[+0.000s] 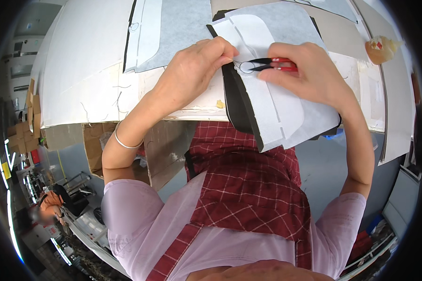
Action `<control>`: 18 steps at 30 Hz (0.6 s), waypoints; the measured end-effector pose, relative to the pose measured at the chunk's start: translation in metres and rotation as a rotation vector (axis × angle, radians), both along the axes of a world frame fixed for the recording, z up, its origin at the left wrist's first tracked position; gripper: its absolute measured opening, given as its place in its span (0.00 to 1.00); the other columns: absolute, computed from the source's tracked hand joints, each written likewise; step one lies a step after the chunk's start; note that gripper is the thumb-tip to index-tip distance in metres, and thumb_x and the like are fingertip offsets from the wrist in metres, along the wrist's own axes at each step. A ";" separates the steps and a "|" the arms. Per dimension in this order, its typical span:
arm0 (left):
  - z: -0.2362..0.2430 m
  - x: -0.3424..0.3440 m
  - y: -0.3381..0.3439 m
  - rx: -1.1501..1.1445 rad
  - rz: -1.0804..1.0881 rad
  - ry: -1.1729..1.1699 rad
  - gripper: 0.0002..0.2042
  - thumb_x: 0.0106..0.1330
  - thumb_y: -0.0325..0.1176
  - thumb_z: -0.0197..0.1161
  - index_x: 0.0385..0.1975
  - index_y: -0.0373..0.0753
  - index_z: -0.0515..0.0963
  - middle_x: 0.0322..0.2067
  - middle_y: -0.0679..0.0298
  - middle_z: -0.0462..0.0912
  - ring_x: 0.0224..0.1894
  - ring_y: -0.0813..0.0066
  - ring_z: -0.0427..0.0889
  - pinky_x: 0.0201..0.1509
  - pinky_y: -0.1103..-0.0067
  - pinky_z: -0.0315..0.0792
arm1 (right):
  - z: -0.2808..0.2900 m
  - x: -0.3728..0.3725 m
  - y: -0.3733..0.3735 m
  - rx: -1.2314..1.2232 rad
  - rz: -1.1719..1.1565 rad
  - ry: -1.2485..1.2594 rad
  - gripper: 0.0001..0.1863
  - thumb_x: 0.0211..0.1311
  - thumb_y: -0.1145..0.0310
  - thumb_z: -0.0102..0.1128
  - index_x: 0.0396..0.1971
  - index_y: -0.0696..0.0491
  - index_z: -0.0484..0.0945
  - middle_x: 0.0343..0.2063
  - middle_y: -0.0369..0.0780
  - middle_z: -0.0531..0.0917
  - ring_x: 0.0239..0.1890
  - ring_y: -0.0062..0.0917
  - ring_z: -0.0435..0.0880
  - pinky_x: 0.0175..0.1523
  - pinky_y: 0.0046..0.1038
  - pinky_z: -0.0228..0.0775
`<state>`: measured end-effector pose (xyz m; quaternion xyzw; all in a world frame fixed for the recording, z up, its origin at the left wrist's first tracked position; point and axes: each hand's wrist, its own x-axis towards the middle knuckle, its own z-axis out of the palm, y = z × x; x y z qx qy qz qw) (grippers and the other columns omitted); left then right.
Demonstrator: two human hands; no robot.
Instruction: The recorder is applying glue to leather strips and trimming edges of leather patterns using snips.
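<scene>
A white-faced fabric panel (290, 105) with black edging lies before me, its near corner hanging over the table edge. My right hand (314, 70) is closed around red-handled thread snips (282, 68); their dark blades are apart and point left, low over the panel. Fingers of my left hand (192, 68) are pinched at the panel's left edge, on what looks like a dark thread (238, 62). A curl of that thread runs beside the blade tips. Whether the left fingertips also grip the fabric is hidden.
Another white panel (178, 35) with black edging lies at the far left. Loose dark threads (118, 99) are scattered on the white table (75, 75). An amber container (380, 49) stands at the right. Below the table is a cardboard box (94, 145). A person in orange (51, 201) is far left.
</scene>
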<state>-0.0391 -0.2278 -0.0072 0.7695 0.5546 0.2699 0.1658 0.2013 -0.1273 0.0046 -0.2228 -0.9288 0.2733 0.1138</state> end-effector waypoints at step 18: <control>0.000 0.006 0.002 0.150 -0.021 0.070 0.05 0.69 0.30 0.62 0.39 0.38 0.76 0.33 0.59 0.84 0.36 0.61 0.84 0.37 0.72 0.77 | 0.030 -0.027 0.007 0.168 -0.001 -0.089 0.16 0.59 0.56 0.66 0.27 0.55 0.85 0.18 0.46 0.80 0.24 0.42 0.79 0.31 0.37 0.68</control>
